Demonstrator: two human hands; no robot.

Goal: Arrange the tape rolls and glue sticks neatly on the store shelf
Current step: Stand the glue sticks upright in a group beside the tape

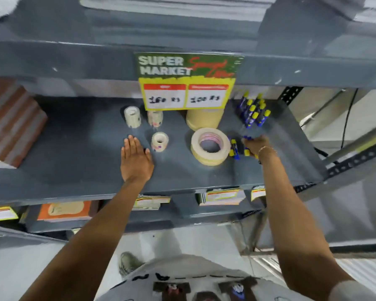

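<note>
Tape rolls are spread over the grey shelf (74,148). A wide masking roll (210,146) lies flat right of centre, core up; behind it a second stack (204,120) is half hidden by the hanging price sign (186,82). Three small rolls are seen to the left: one (132,116) upright at the back, one (155,118) beside it with its top cut off by the sign, one (159,141) nearer the front.

Glue sticks (253,110), blue with yellow caps, stand in a cluster at the back right. One loose stick (234,148) lies just right of the wide roll.

The right hand (255,145) is blurred by motion; its fingers are curled down over more blue-and-yellow sticks, but how many are held cannot be made out. A thin bracelet (267,148) is worn at the wrist.

The left hand (136,158) is laid flat on the shelf, palm down, fingers extended and close together, clamped on nothing, just left of the front small roll and not touching it.

Sign figures are handwritten and hard to read. The lower shelf's stock is mostly hidden by the shelf edge.
</note>
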